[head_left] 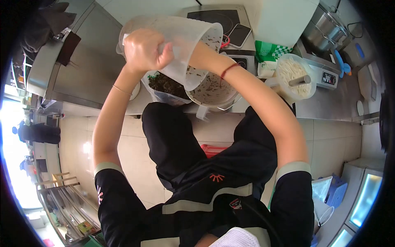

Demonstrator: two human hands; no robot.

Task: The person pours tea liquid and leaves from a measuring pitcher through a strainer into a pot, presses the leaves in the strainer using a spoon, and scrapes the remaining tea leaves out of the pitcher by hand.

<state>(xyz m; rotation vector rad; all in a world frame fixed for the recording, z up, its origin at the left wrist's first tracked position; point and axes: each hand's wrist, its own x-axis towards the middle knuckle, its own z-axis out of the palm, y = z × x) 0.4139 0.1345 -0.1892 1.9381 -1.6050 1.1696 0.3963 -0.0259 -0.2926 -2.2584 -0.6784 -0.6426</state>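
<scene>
My left hand (pixel 144 49) is closed in a fist at the handle side of a large translucent plastic jug (pixel 164 29), which lies tipped on its side. Through the jug's mouth reaches my right hand (pixel 199 54); its fingers are hidden behind the cloudy wall. Dark leaf bits cling to the jug's inside. Below the mouth stands a round tub (pixel 214 92) whose inside is speckled with the same bits. Beside it, under the jug, an open plastic bag (pixel 168 85) holds dark, leafy material.
A phone (pixel 240 36) and red-handled scissors (pixel 225 41) lie behind the jug, near an induction cooker (pixel 214 17). To the right stand a clear container (pixel 294 72) of pale strips with a metal rod, a green packet (pixel 265 50) and a steel pot (pixel 327 29).
</scene>
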